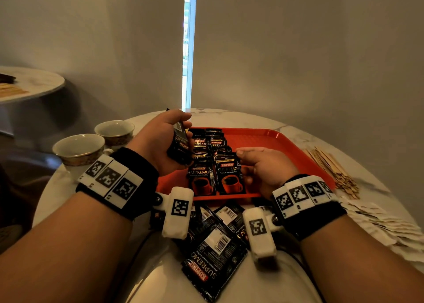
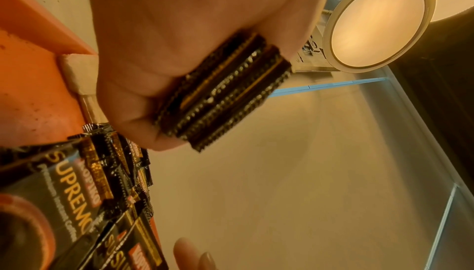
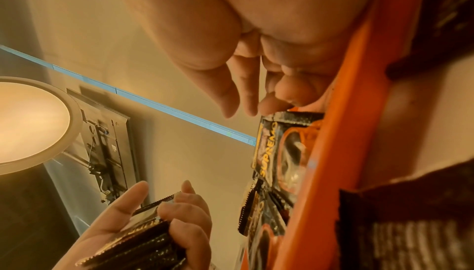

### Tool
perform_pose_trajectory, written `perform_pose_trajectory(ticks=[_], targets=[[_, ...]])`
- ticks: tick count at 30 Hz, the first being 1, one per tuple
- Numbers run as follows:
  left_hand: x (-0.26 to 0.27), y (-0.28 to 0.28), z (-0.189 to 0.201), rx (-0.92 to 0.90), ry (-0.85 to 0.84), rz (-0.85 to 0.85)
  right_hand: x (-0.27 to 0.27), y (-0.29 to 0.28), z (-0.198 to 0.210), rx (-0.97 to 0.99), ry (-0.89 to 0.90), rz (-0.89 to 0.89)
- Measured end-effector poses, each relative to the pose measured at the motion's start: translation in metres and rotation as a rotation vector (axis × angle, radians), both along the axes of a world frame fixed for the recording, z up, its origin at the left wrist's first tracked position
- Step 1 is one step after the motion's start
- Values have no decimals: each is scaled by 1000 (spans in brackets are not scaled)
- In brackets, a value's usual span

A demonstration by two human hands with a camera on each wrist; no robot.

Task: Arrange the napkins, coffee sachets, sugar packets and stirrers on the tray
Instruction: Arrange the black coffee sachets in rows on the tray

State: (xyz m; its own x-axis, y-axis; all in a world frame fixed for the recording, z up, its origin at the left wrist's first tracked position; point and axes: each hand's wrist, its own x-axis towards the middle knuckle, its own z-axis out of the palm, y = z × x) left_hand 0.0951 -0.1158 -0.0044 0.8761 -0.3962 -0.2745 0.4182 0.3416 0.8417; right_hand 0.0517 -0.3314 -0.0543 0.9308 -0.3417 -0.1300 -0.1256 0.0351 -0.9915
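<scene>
Left hand (image 1: 158, 139): curled round a stack of sachets (image 2: 225, 90), above the tray's left edge.
Tray (image 1: 270, 139): red; two overlapping rows of laid sachets (image 1: 206, 165) run near edge to far, long axes the same way.
Right hand (image 1: 263, 169): fingers relaxed, tips on the right row, holding nothing.
Coming move, likely: next sachet lies right of the stack; left hand nearer.
Stirrers (image 1: 332, 167): on the table off the tray's right edge.

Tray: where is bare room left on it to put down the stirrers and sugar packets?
The red tray is bare right of the rows of coffee sachets, beyond the right hand, up to its far rim. Its left half is crowded; the left hand holds more sachets there.
</scene>
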Motion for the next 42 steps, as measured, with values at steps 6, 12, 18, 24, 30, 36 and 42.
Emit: perform_pose_trajectory(ticks=[6, 12, 18, 24, 30, 36, 42], targets=[[-2, 1, 0, 41, 21, -86, -1, 0, 1, -6, -2, -7], [-1, 5, -2, 0, 40, -111, -8, 4, 7, -13, -11, -12], [-4, -2, -2, -70, -22, -119, -15, 7, 15, -25, -116, 36], [-5, -6, -1, -69, -74, -124, -24, 13, 25, 107, -294, 260], [-5, -9, -3, -32, -117, -144, -24, 13, 19, -38, -364, 355], [-7, -11, -4, 11, -114, -163, -20, 11, 14, -113, -384, 322], [-8, -12, -4, 27, -99, -162, -23, 14, 16, -91, -383, 321]])
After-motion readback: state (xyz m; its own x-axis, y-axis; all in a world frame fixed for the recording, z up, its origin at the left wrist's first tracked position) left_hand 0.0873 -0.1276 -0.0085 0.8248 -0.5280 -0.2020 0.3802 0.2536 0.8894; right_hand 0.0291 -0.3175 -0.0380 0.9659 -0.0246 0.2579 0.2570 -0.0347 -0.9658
